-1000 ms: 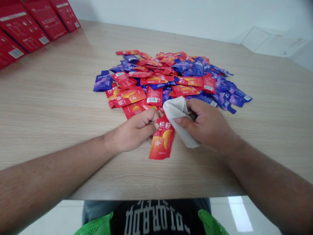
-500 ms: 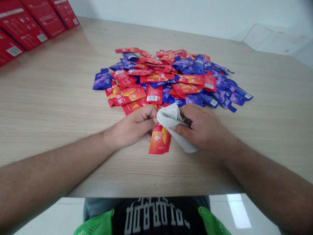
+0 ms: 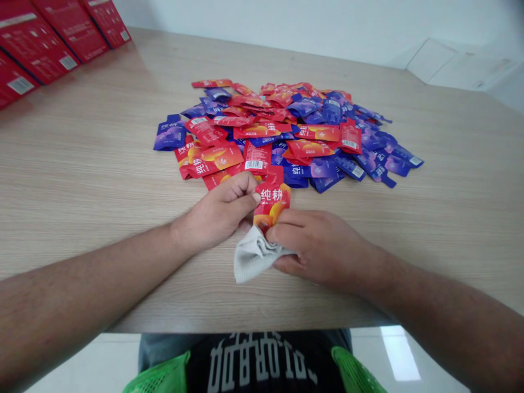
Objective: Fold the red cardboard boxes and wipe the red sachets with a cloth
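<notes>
My left hand (image 3: 221, 213) pinches the left edge of a red and orange pouch (image 3: 273, 196), which stands tilted above the table near its front. Closed around a grey-white cloth (image 3: 256, 256), my right hand (image 3: 315, 245) covers the lower part of that pouch with fingers and fabric. The cloth's loose end hangs to the left, below the pouch. Just beyond both hands lies a heap of red pouches (image 3: 221, 158) and blue-purple pouches (image 3: 323, 166), overlapping each other.
Red boxes with barcodes (image 3: 61, 33) stand at the table's far left corner. A white wall (image 3: 286, 27) runs behind the wooden table (image 3: 102, 164). The table's front edge is close to my body.
My right hand and the cloth have moved down the pouch, from its top to its lower end. The pouch's upper front now shows. My left hand has stayed in nearly the same place.
</notes>
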